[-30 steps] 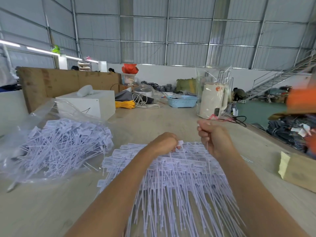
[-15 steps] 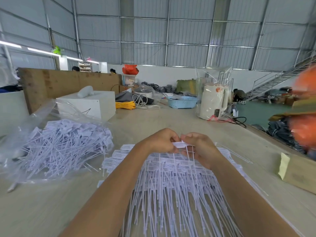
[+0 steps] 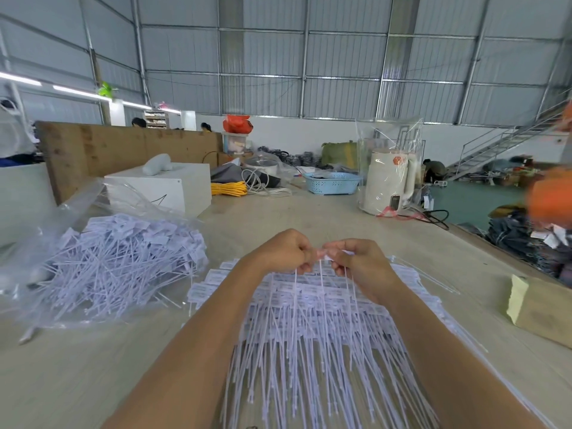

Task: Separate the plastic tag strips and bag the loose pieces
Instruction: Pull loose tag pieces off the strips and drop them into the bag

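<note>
At nine o'clock the clear plastic bag [image 3: 77, 258] heaped with loose white tag pieces [image 3: 123, 258] was left lying as before. At the centre, the left hand [image 3: 278, 252] and the right hand [image 3: 359, 261], held apart a second earlier, had been brought together, each pinching the head of one joined white plastic tag strip [image 3: 323, 258] above the flat stack of strips [image 3: 309, 320]; another split was judged imminent. The pale wooden table [image 3: 309, 212] was cluttered at twelve o'clock under a corrugated metal roof.
</note>
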